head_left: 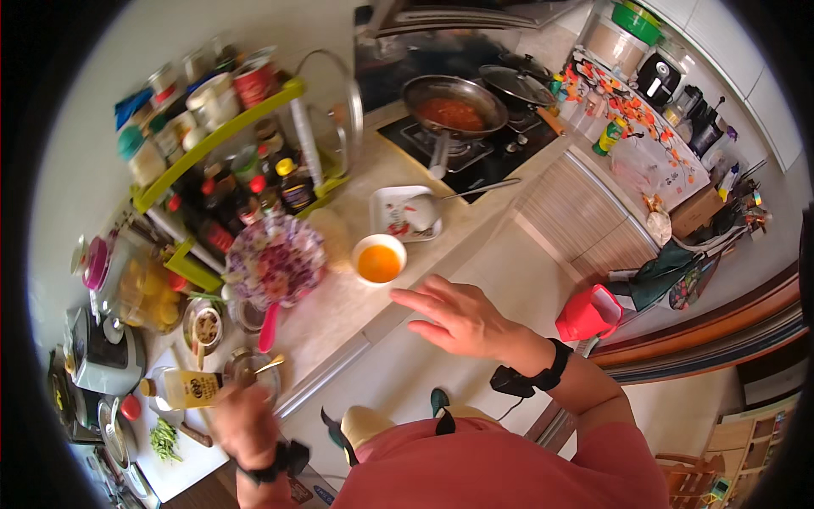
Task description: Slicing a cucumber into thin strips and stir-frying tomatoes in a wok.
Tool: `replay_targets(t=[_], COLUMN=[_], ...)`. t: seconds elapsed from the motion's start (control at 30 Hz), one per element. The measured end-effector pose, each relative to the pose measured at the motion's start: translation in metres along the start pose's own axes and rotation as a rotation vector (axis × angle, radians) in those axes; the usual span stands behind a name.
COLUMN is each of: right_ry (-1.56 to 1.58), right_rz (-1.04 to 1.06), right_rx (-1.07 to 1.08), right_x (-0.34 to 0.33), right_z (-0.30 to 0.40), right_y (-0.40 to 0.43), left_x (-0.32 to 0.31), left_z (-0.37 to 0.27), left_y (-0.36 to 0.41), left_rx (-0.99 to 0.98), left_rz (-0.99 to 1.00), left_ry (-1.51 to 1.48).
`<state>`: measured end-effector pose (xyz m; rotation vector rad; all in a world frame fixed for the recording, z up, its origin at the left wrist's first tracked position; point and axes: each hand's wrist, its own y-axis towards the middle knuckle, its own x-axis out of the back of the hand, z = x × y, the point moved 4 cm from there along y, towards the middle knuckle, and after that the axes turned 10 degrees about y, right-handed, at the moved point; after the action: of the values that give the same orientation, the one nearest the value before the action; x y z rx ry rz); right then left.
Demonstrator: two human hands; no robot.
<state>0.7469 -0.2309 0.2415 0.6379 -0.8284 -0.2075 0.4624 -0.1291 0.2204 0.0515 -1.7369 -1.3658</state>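
Observation:
My left hand (245, 420), blurred, overlaps the base end of a bottle of yellowish liquid (191, 388); whether it grips the bottle cannot be told. A glass bowl with a golden spoon (270, 364) stands just beyond that hand. My right hand (455, 318) is empty, fingers apart, over the counter's front edge. Close to its fingertips is a white bowl of beaten egg (379, 262). Behind the bowl, a ladle (420, 213) rests in a white patterned tray (383, 213). A frying pan (455, 107) with chunky red sauce sits on the gas hob (496, 165).
A green-edged rack (219, 143) of bottles and jars lines the wall. A floral cover (276, 261) and a pink handle (269, 327) lie before it. Chopped greens (164, 439) and a knife (196, 435) are on the white cutting board (184, 474). A red bin (588, 313) stands right.

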Motion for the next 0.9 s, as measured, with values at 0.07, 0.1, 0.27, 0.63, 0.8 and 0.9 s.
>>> replay_targets(t=[0.07,0.1,0.27,0.63,0.8,0.9], right_ry=[-0.039,-0.079,-0.042,0.182,0.563,0.659], right_rz=[0.026,0.059,-0.012,-0.433,-0.628,-0.594], right_rx=[0.001,0.005,0.046,-0.346,-0.576,-0.65], right_x=[0.023,0.039,0.091,0.253,0.258,0.242], right_z=[-0.005,-0.012,-0.082,-0.267,-0.375,-0.432], right_y=[0.003,0.004,-0.013,0.004,0.017,0.026], left_x=[-0.034,-0.056,-0.129,-0.296,-0.323,-0.324], left_z=[-0.087,-0.124,-0.232,-0.24,-0.248,-0.25], left_y=[0.067,0.089,0.133,0.127,0.113,0.103], left_rx=[-0.334,-0.451,-0.514,0.311,0.46,0.595], left_rz=[0.035,0.061,0.037,0.701,0.943,0.982], left_ry=[-0.428,-0.576,-0.806,-0.955,-0.915,-0.876])
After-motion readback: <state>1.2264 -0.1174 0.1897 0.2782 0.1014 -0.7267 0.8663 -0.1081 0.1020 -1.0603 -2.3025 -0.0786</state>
